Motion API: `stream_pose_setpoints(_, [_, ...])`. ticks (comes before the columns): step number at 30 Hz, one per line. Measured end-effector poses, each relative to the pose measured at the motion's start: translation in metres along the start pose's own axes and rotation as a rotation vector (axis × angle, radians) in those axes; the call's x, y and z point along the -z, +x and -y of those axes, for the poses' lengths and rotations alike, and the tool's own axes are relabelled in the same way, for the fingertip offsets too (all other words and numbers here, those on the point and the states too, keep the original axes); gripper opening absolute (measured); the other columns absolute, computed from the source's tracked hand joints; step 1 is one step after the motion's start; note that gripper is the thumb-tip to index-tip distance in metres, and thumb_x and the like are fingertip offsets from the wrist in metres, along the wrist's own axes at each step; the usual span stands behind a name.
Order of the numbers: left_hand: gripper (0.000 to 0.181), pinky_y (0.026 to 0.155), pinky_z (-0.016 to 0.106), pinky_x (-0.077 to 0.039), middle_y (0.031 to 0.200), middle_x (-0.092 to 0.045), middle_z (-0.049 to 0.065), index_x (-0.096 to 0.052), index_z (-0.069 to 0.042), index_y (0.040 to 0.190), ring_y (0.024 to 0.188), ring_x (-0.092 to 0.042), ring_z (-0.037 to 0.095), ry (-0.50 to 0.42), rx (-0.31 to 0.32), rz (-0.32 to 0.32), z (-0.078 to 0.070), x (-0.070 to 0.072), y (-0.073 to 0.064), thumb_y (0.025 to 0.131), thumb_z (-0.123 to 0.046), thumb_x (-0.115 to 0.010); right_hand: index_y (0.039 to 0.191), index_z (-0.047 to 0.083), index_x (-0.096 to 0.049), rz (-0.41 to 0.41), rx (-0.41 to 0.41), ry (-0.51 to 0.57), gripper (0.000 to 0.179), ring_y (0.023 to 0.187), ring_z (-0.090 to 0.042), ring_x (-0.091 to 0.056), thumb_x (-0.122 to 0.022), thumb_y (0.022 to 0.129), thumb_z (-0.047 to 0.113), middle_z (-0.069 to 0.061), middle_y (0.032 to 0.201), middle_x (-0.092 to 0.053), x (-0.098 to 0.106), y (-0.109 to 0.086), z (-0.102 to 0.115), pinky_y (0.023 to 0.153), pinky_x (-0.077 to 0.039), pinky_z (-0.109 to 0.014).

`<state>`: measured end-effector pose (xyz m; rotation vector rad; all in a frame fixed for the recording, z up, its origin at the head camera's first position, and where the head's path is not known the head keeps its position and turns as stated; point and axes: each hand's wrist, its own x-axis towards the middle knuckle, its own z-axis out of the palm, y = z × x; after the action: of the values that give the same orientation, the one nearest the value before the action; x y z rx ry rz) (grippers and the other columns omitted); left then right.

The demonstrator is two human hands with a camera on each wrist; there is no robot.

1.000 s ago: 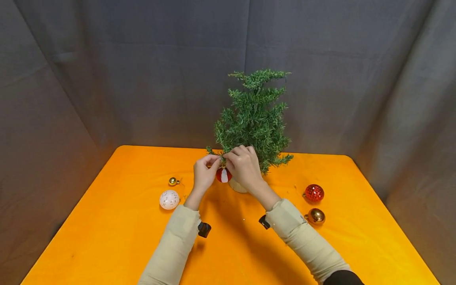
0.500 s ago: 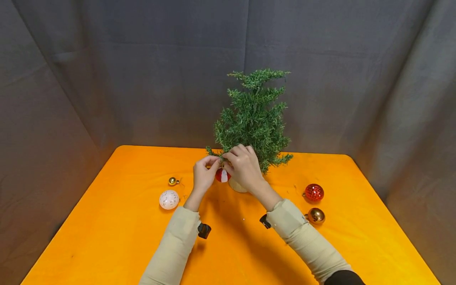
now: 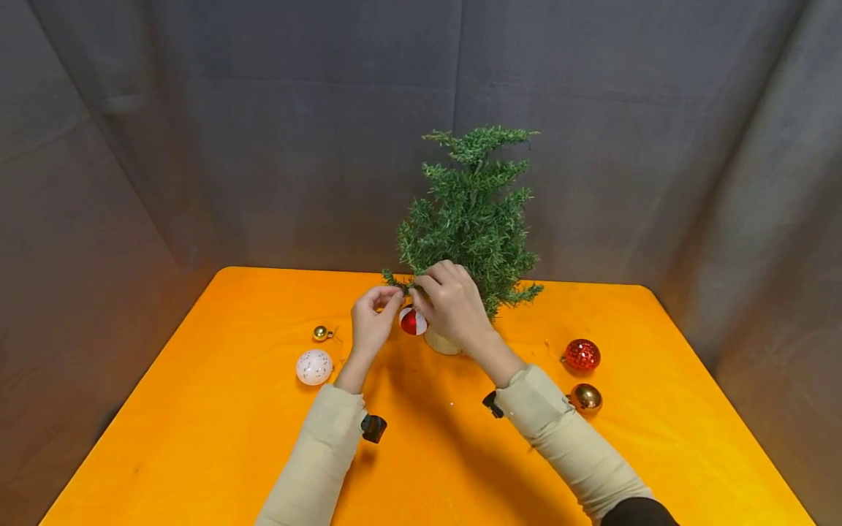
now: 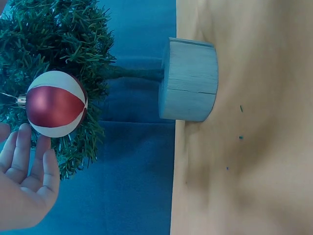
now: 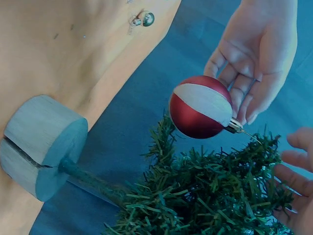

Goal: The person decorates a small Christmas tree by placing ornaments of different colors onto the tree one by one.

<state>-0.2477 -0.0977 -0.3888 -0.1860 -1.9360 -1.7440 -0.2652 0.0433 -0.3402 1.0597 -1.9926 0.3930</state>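
A red-and-white Christmas bauble hangs by a thin string below a low front branch of a small artificial Christmas tree. Just left of it, my left hand has thumb and index tips close together; the right wrist view has these fingers loosely bent beside the bauble's metal cap, off the string. My right hand is at the branch on the other side, its thumb and index tips apart. The right wrist view catches only part of that hand, fingertips at the needles.
On the orange-covered table, a small gold bauble and a speckled white bauble lie left. Right lie a shiny red bauble and a copper one. The tree's round wooden base stands near the back edge.
The bauble has turned, showing a different stripe. My left hand has drawn slightly left, away from it; my right fingertips have lifted a little and spread.
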Motion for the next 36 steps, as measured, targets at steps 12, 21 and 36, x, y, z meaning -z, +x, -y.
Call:
stream_pose_setpoints(12, [0.017, 0.057, 0.016, -0.042, 0.08, -0.063, 0.023, -0.062, 0.012, 0.089, 0.076, -0.057, 0.038, -0.008, 0.022, 0.002, 0.002, 0.009, -0.004, 0.085, -0.003, -0.058, 0.083, -0.005, -0.066, -0.111, 0.036, 0.016, 0.006, 0.074, -0.025, -0.053, -0.063, 0.078, -0.002, -0.013, 0.082, -0.057, 0.008, 0.013, -0.004, 0.068, -0.047, -0.03])
stream_pose_setpoints(21, [0.014, 0.058, 0.016, -0.043, 0.079, -0.065, 0.018, -0.064, 0.009, 0.088, 0.073, -0.059, 0.024, 0.005, 0.057, 0.004, -0.007, 0.017, -0.008, 0.085, -0.003, -0.058, 0.088, -0.007, -0.065, -0.089, 0.027, -0.028, 0.011, 0.08, -0.025, -0.055, -0.06, 0.079, -0.006, -0.016, 0.086, -0.059, 0.015, 0.022, -0.009, 0.072, -0.048, -0.03])
stream_pose_setpoints(36, [0.016, 0.06, 0.017, -0.044, 0.083, -0.064, 0.017, -0.064, 0.008, 0.09, 0.076, -0.058, 0.023, 0.009, 0.106, -0.038, 0.009, 0.035, -0.01, 0.085, -0.008, -0.06, 0.093, -0.007, -0.066, -0.033, -0.015, -0.07, 0.015, 0.088, -0.025, -0.058, -0.061, 0.078, -0.006, -0.017, 0.093, -0.062, 0.019, 0.032, -0.016, 0.075, -0.049, -0.03])
